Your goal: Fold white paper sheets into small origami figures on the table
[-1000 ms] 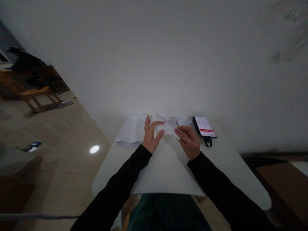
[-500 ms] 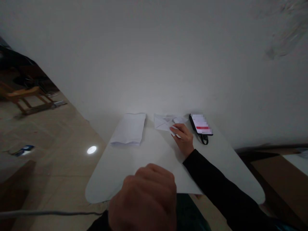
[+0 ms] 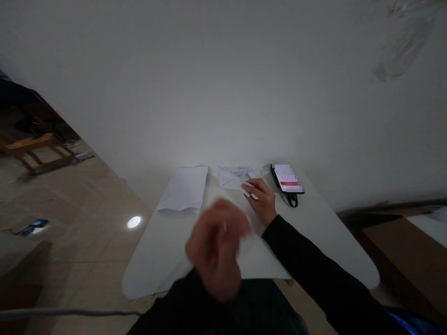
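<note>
My right hand [image 3: 260, 197] rests over the table's far middle, its fingers and thumb pinching a small folded piece of white paper [image 3: 248, 186]. Just beyond it lie folded white papers [image 3: 230, 178], one with creased, envelope-like flaps, close to the wall. In front of my chest, near the camera, my left hand [image 3: 220, 246] is raised with its fingers curled in. It is smeared by motion, and I see nothing held in it. To the left lies a stack of white paper sheets [image 3: 184, 188].
A phone [image 3: 288, 179] with a lit screen and a black strap lies right of my right hand. The white table [image 3: 157, 260] stands against a grey wall [image 3: 226, 83]. A wooden chair [image 3: 31, 144] is far left, a brown box [image 3: 401, 246] at right. A cable [image 3: 70, 312] crosses lower left.
My left hand has moved away from the camera toward the table and turned, so its thumb side shows. My right hand keeps its pinch on the paper. The view has shifted slightly.
</note>
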Tool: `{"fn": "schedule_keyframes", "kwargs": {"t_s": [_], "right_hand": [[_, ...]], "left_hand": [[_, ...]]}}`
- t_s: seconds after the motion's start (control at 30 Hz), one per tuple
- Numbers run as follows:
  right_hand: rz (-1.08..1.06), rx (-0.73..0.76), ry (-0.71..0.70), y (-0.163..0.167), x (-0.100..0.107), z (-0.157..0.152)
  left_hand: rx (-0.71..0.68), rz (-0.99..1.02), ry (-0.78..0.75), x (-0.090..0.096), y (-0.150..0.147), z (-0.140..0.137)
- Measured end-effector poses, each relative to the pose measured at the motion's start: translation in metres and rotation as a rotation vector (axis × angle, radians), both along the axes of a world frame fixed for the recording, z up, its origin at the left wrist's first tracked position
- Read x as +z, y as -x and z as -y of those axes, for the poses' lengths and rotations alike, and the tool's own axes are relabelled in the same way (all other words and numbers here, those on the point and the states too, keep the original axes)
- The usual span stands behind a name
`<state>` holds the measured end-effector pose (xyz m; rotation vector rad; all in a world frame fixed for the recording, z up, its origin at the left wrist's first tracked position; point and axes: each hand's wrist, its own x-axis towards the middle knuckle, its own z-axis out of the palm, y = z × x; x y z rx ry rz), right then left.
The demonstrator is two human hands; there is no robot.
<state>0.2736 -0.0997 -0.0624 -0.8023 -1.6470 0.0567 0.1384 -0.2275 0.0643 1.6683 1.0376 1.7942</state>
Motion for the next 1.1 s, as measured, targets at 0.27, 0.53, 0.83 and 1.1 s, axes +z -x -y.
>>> {"fn": "schedule_keyframes", "kwargs": {"t_s": [0.27, 0.53, 0.83, 1.1], "right_hand": [[-0.051, 0.012, -0.013, -0.002, 0.007, 0.0], [0.026, 0.193, 0.113, -0.008, 0.01, -0.002], [-0.259, 0.114, 0.373, -0.002, 0.007, -0.004], [-0.229, 0.19, 0.456, -0.003, 0.006, -0.006]], "left_hand": [[-0.131, 0.07, 0.368, -0.085, 0.016, -0.132], [-0.326, 0.329, 0.498, -0.106, 0.026, -0.141], [-0.289, 0.27, 0.476, -0.102, 0.03, -0.142], [-0.382, 0.204, 0.623, -0.103, 0.023, -0.136]]}}
